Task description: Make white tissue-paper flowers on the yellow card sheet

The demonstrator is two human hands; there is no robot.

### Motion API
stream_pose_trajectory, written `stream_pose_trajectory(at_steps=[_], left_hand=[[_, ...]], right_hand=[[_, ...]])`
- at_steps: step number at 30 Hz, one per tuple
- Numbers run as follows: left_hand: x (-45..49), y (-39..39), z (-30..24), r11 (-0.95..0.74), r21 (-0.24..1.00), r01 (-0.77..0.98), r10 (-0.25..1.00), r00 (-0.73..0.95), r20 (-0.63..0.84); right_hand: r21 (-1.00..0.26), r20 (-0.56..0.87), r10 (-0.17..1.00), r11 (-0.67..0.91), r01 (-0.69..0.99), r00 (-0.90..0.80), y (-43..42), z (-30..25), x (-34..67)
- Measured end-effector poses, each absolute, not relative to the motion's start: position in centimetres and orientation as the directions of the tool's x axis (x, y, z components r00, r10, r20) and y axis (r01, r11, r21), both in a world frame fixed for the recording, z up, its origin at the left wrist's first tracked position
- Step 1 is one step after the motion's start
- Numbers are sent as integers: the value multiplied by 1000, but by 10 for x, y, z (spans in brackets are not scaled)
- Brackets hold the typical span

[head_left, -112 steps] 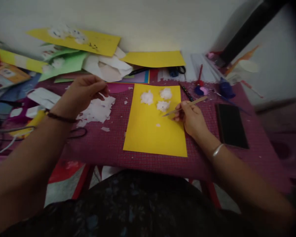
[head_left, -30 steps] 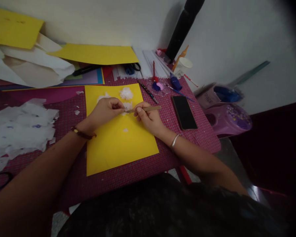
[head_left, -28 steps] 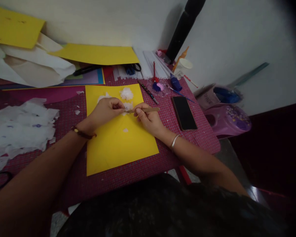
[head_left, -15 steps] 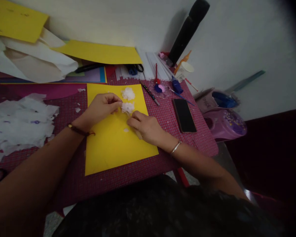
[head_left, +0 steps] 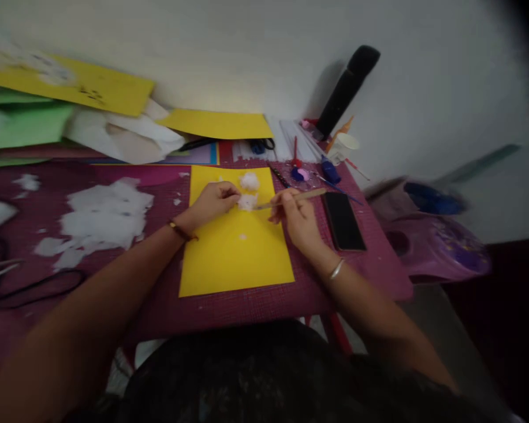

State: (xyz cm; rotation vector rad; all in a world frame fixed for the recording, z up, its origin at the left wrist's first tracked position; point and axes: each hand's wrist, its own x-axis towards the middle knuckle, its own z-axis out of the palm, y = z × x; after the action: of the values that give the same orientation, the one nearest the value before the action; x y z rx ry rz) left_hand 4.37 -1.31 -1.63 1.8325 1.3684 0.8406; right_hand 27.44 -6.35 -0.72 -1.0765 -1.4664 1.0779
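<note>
A yellow sheet (head_left: 235, 258) lies on the red checked table (head_left: 158, 305). Near its top sit white fluffy tufts (head_left: 249, 181), stuck or resting on it. My left hand (head_left: 214, 200) is curled, its fingertips pinched at the lower tuft (head_left: 247, 202). My right hand (head_left: 293, 214) grips a thin wooden stick (head_left: 311, 193), whose tip points left at that same tuft. A bracelet is on each wrist.
A black phone (head_left: 344, 220) lies right of the sheet. Torn white paper (head_left: 103, 214) is piled at the left. Scissors (head_left: 260, 144), pens, a blue bottle (head_left: 330, 171), coloured sheets (head_left: 216, 123) and a black cylinder (head_left: 346, 88) crowd the back. A pink container (head_left: 432, 247) stands at the right.
My left hand came from the paper pile to the tufts. The right hand dipped onto the sheet, then lifted with the stick pointing at the tuft again. The view shifted left.
</note>
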Motion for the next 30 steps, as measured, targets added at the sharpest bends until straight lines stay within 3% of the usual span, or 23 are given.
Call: stream_pose_trajectory(at_steps=[3,7,9,11,15,18,23,30], left_hand=[[40,-30,-13,-284,751,596,955,245,167],[3,-65,-2,-424,534,731,901,402,165],[-28,-79,7,-374,434,820,927,339,158],[-60,-87,14,-229,379,897,968,167,190],[-104,-86,14,62,417,907,969,-155,191],[-111,-82,6,182,491,852,944,-291,156],[-102,-80,-1,252,501,828,901,-390,192],[-117,-76,9,294,525,798,904,-411,119]], right_hand=[[-996,0,995,-9,-87,-103,-53,-13,272],[-988,-68,986,-88,-126,-152,-47,-20,268],[-992,-56,983,-74,-99,-176,-48,-20,267],[-996,-42,980,-56,-67,-196,-49,-19,267],[-998,-31,975,-44,-53,-221,-50,-17,266],[-997,-35,976,-49,-61,-215,-50,-16,265],[-997,-45,974,-56,-43,-222,-50,-16,266],[-997,-45,968,-60,-55,-246,-49,-19,267]])
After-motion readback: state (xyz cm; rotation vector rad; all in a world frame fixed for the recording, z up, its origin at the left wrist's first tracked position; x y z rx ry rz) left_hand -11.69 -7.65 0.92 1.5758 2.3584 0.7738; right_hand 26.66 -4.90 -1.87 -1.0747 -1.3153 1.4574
